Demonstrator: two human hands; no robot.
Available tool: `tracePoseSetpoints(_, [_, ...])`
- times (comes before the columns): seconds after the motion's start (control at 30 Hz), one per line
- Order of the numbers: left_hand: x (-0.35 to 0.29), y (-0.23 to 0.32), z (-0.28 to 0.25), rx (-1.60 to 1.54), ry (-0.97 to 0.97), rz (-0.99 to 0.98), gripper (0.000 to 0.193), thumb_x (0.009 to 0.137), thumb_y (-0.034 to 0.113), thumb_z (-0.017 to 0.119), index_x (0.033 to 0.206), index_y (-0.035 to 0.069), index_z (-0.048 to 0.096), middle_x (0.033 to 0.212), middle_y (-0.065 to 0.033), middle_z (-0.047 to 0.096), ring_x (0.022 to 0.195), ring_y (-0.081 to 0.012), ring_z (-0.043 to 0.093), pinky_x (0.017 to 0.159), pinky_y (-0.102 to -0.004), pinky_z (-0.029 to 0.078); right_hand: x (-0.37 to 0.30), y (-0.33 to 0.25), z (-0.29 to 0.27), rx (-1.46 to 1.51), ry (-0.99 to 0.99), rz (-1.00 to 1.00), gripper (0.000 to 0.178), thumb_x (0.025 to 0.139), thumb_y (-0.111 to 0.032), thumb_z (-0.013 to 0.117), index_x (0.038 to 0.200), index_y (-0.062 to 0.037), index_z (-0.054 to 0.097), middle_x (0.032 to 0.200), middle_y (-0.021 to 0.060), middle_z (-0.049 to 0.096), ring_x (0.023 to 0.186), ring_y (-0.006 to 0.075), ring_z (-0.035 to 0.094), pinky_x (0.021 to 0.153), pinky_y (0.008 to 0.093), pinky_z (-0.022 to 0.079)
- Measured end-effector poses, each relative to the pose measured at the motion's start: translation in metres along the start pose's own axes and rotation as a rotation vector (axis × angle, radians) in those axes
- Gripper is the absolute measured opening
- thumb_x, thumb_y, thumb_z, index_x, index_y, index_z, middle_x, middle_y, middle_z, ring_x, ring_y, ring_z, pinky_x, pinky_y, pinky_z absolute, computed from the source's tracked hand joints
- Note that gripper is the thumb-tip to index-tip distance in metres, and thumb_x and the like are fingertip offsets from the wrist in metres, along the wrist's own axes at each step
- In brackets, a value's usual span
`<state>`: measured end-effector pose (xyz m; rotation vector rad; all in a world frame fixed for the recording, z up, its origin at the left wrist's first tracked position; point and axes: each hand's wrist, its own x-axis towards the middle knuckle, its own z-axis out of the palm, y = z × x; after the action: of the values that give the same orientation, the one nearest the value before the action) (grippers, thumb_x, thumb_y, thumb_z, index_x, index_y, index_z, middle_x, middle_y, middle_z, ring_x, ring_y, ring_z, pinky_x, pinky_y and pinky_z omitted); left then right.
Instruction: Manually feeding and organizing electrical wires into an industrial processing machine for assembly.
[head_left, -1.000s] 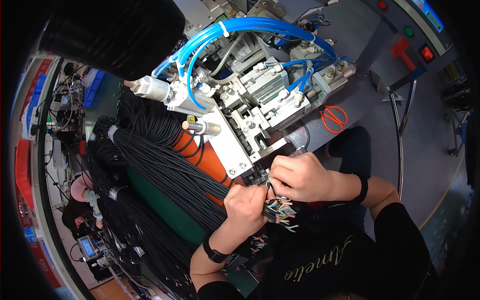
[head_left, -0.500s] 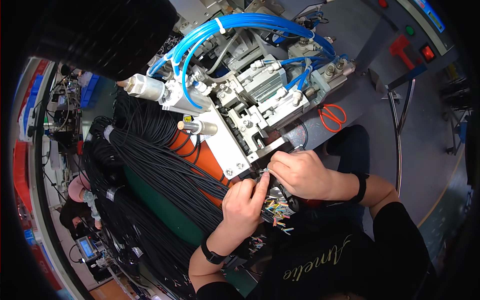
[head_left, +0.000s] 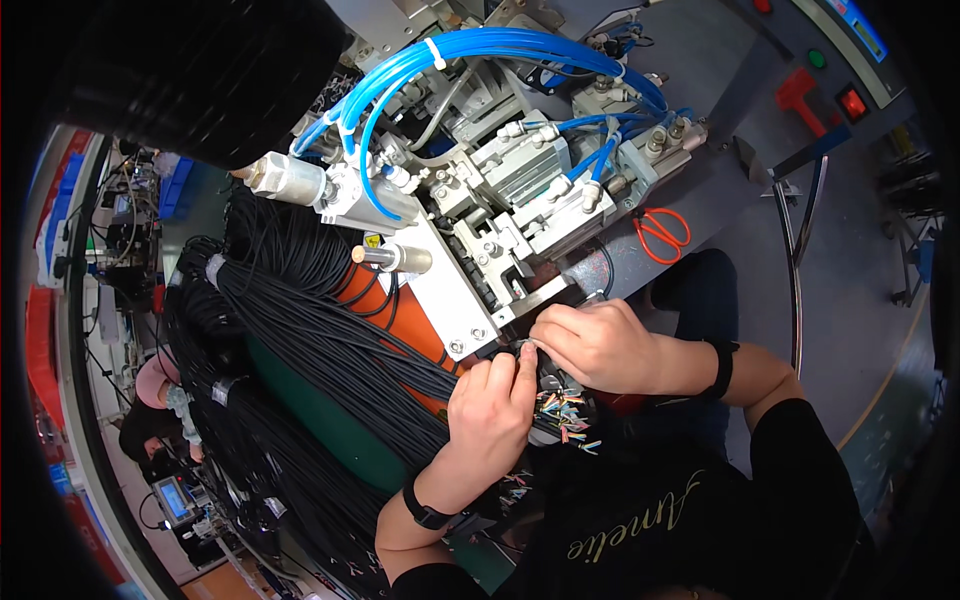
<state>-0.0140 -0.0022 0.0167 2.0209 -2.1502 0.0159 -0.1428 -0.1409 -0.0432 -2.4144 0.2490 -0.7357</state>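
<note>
My left hand (head_left: 489, 408) and my right hand (head_left: 598, 346) meet fingertip to fingertip at the near edge of a metal machine (head_left: 520, 235). Both are closed in a pinch; whatever lies between the fingers is mostly hidden and too small to name. Just below my fingers hang stripped cable ends with thin multicoloured wires (head_left: 566, 415). A thick bundle of black cables (head_left: 330, 315) runs from the left toward my left hand.
Blue air hoses (head_left: 470, 42) arch over the machine. Red-handled scissors (head_left: 662, 236) lie on the grey bench to its right. A metal cylinder with a rod (head_left: 393, 257) juts out on the left. Farther left, another person's gloved hand (head_left: 180, 400) shows near a small screen (head_left: 174, 497).
My hands stay pinched together at the same spot, with slight finger shifts. The coloured wire ends below them have swung a little to the right.
</note>
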Motion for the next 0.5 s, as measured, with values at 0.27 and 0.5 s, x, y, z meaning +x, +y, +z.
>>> tracePoseSetpoints(0.27, [-0.021, -0.018, -0.004, -0.334, 0.021, -0.199, 0.048, 0.066, 0.004, 0.07, 0.114, 0.003, 0.067, 0.091, -0.0091, 0.056, 0.081, -0.027, 0.057, 0.068, -0.0359, 0.046, 0.008, 0.011, -0.003, 0.24, -0.032, 0.15, 0.009, 0.079, -0.012, 0.069, 0.078, -0.0034, 0.066, 0.067, 0.0079, 0.062, 0.059, 0.0298, 0.063, 0.052, 0.0372, 0.049])
tracePoseSetpoints(0.5, [-0.031, -0.021, 0.002, -0.06, 0.12, -0.186, 0.045, 0.066, 0.004, 0.075, 0.11, 0.001, 0.065, 0.087, -0.0095, 0.058, 0.078, -0.027, 0.058, 0.066, -0.0358, 0.044, -0.001, 0.006, -0.014, 0.264, -0.02, 0.163, 0.011, 0.082, -0.013, 0.07, 0.089, -0.004, 0.067, 0.074, 0.0068, 0.065, 0.06, 0.0288, 0.063, 0.053, 0.0353, 0.049])
